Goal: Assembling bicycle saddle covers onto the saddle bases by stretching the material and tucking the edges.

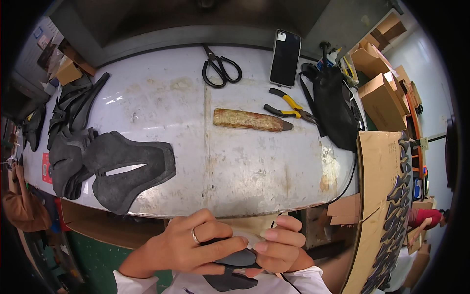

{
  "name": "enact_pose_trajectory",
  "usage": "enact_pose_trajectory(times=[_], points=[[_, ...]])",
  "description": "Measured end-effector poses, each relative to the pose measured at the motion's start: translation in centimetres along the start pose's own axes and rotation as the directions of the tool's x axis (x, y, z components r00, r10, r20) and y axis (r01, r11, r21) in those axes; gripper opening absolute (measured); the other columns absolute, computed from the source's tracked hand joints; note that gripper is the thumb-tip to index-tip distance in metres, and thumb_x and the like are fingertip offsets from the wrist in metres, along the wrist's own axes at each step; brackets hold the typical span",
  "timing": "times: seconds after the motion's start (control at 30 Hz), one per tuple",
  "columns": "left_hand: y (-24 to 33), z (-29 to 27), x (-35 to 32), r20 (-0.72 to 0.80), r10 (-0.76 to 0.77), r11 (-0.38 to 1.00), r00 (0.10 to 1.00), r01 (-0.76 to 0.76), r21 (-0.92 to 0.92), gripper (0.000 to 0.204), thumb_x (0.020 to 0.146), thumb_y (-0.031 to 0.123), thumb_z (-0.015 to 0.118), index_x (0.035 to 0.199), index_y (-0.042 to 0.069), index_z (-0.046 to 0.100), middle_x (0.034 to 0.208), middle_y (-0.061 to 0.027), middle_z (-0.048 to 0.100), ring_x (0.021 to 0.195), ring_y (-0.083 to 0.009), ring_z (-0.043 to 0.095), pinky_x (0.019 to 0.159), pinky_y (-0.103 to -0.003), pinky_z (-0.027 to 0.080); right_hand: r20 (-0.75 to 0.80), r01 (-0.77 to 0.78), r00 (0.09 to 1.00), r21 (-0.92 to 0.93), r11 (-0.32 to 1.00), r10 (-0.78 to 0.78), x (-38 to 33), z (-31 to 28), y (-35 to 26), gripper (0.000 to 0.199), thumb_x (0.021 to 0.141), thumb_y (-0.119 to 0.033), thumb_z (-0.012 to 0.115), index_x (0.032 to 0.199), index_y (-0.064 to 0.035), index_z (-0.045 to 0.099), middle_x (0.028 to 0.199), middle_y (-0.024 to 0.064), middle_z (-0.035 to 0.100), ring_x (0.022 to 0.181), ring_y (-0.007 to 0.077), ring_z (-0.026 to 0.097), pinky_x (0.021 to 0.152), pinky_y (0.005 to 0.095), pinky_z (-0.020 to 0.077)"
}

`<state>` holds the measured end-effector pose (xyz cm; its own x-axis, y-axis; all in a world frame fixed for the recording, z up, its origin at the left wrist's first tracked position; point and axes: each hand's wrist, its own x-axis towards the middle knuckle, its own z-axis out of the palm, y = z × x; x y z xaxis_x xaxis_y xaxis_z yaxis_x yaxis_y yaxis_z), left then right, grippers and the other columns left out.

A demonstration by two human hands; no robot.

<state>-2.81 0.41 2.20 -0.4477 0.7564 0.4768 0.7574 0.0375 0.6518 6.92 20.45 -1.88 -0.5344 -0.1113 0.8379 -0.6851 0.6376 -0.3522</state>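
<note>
Close to my body, below the table's front edge, my left hand (188, 243) grips a dark, smooth, leather-like piece (240, 257), its fingers bent over the top. A ring sits on one finger. My right hand (280, 246) has its fingers curled at the other end of the same piece and pinches it; its thumb is mostly hidden. Part of the dark piece (230, 282) hangs under my hands. Past the hands, on the table, lies a tape-wrapped tool (249, 120) with a dark tip pointing right.
Dark grey cut shoe-upper pieces (132, 164) lie stacked at the table's left. Black-handled scissors (215, 68), a phone (285, 58), yellow-black pliers (292, 106) and a black bag (335, 105) lie farther back. A cardboard sheet (374, 196) stands right; a person (425, 218) is beyond.
</note>
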Motion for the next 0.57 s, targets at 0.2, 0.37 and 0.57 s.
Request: enact_pose_trajectory(times=[0.2,0.37,0.57], points=[[1.2,-0.9,0.4,0.021,0.050,0.991,0.999,-0.052,0.120,0.035,0.068,0.025,0.081,0.100,0.012,0.074,0.090,0.0009,0.058,0.064,-0.0152,0.050,0.048,-0.025,0.042,0.209,-0.315,0.947,0.458,0.831,0.244,1.1,0.0,1.5,0.041,0.073,-0.042,0.082,0.081,-0.0107,0.059,0.110,0.0114,0.058,0.106,0.0330,0.056,0.086,0.0447,0.0488],[2.3,1.3,0.5,-0.103,-0.037,0.995,0.994,0.047,0.093,0.056,0.070,0.016,0.080,0.121,0.002,0.064,0.096,-0.0068,0.060,0.074,-0.0197,0.052,0.062,-0.031,0.046,-0.051,-0.364,0.854,0.653,0.664,0.518,-0.2,2.9,1.4,0.081,0.071,-0.044,0.084,0.128,-0.0045,0.043,0.128,0.0237,0.049,0.120,0.0422,0.049,0.100,0.0527,0.0409],[1.4,1.9,-0.3,-0.090,-0.252,0.943,0.964,0.223,-0.248,0.079,0.074,0.001,0.079,0.143,-0.004,0.040,0.128,-0.0191,0.050,0.102,-0.0296,0.054,0.088,-0.040,0.045,0.042,-0.433,0.853,0.613,0.661,0.520,-1.2,2.9,2.9,0.099,0.070,-0.038,0.087,0.144,-0.0058,0.029,0.138,0.0261,0.043,0.131,0.0384,0.043,0.113,0.0523,0.0269]])
